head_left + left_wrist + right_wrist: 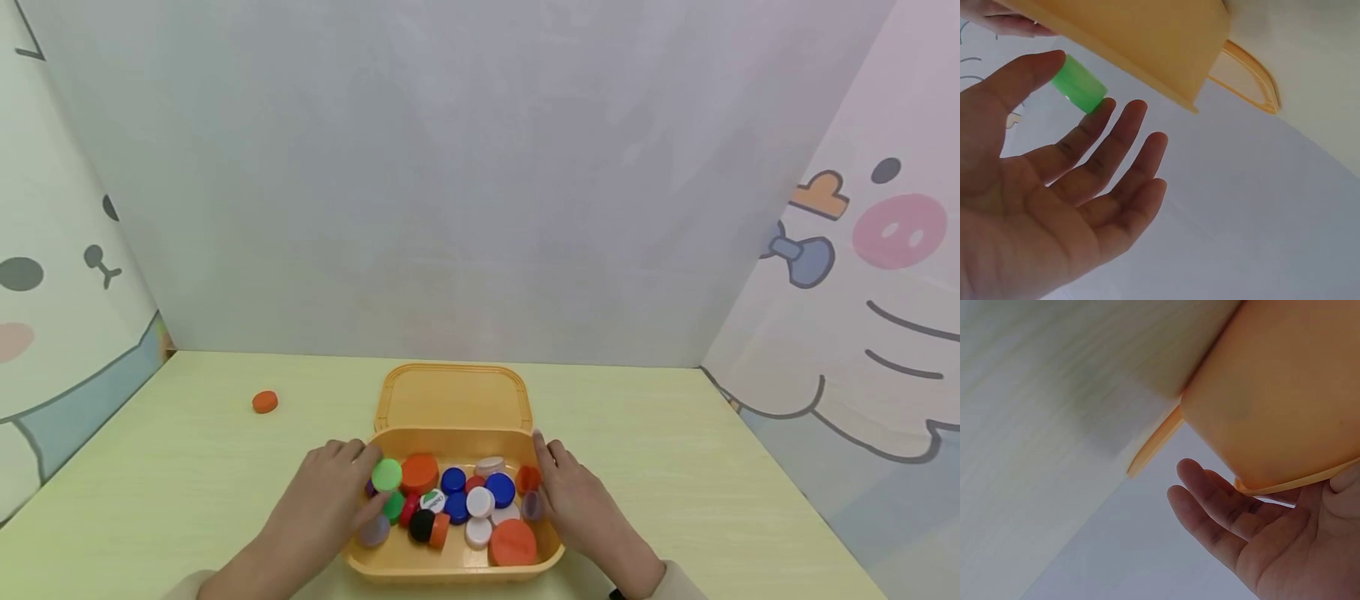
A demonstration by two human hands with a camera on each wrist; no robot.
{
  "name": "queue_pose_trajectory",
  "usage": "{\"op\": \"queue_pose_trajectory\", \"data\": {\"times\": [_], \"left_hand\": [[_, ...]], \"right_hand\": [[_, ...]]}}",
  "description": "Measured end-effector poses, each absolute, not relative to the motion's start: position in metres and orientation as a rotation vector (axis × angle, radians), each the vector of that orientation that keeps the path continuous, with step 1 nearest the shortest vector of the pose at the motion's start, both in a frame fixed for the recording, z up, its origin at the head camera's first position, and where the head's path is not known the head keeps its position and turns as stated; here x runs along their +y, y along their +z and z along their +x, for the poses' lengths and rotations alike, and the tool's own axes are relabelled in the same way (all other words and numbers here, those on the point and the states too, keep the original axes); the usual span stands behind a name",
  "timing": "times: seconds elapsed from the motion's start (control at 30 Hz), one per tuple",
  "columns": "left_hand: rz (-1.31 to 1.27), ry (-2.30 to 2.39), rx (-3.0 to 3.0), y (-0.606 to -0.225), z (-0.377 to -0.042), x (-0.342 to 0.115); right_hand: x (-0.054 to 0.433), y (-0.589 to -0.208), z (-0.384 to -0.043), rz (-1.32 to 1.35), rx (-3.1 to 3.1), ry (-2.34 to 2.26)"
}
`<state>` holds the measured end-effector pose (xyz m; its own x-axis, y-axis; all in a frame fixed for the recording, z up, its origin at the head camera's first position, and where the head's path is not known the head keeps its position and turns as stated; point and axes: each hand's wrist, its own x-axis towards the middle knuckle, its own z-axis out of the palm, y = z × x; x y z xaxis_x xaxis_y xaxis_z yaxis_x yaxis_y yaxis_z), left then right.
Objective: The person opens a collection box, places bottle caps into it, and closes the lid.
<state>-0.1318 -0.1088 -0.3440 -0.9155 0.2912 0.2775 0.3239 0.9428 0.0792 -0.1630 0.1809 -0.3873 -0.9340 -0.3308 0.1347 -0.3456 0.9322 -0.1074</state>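
Observation:
In the head view, a yellow-orange plastic box (450,573) holds many bottle caps in several colours. My left hand (318,496) is over the box's left rim. It pinches a bright green bottle cap (1082,84) between thumb and index finger, while the other fingers stay spread and loosely bent in the left wrist view. At the right rim rests my right hand (585,508), its fingers relaxed. In the right wrist view, the box's wall (1272,394) and rim pass beside that hand, and part of the fingers is hidden behind the rim.
Behind the box lies its yellow-orange lid (453,396). A single orange-red cap (265,402) lies apart on the pale table (187,467) at the far left. A grey-white sheet (450,183) rises at the back, with cartoon-printed sheets (862,350) at the sides.

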Motion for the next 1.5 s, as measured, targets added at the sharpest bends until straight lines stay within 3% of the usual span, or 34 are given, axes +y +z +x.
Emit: {"op": "queue_pose_trajectory", "data": {"times": [0.47,1.5], "left_hand": [[-0.724,-0.146,-3.035,-0.363,-0.129,-0.094],[-0.762,0.105,-3.097,-0.367,-0.141,-0.085]], "right_hand": [[0.182,-0.39,-0.163,0.531,-2.946,0.175],[0.181,-0.39,-0.164,0.517,-2.973,0.21]]}}
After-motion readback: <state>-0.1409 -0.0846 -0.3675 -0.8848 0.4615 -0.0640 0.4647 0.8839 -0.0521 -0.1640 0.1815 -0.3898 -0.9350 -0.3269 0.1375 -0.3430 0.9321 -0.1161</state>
